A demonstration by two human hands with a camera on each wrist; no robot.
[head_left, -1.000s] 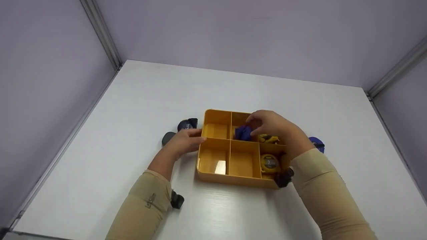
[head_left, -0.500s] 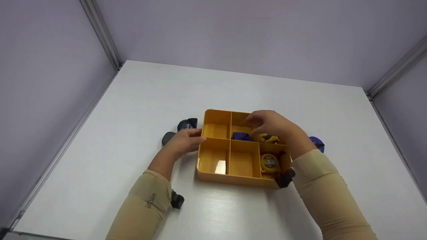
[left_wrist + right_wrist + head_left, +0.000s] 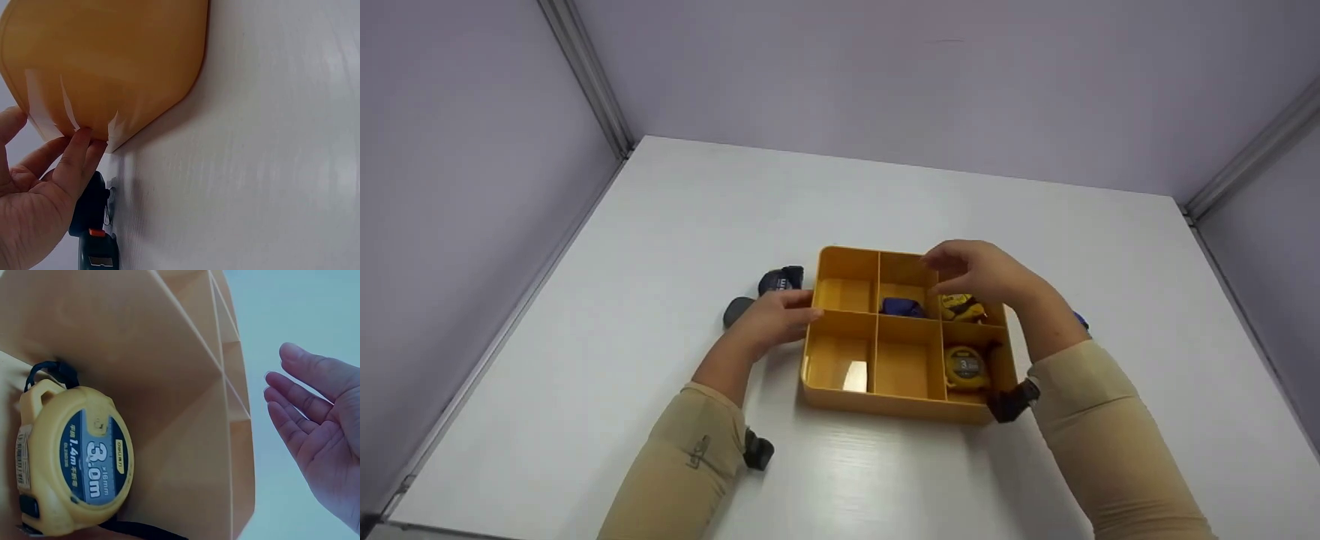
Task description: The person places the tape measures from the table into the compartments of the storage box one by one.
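Left hand (image 3: 771,321) rests open-fingered against the tray (image 3: 840,390); right hand (image 3: 986,271) hovers above it, relaxed and seemingly empty, over a tape (image 3: 966,366)

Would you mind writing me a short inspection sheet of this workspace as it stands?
Surface: white table, bare around the tray.
Job's things: yellow six-compartment tray; blue tape measure in the far middle cell; yellow tape measure in the near right cell; another yellow one in the far right cell.
Clutter: two dark tape measures left of the tray; a blue object mostly hidden behind the right forearm.
Grippers: left hand rests its fingers on the tray's left wall; right hand hovers open above the far cells, holding nothing.
Cables: nothing seen.
Surroundings: lilac walls with metal corner strips.
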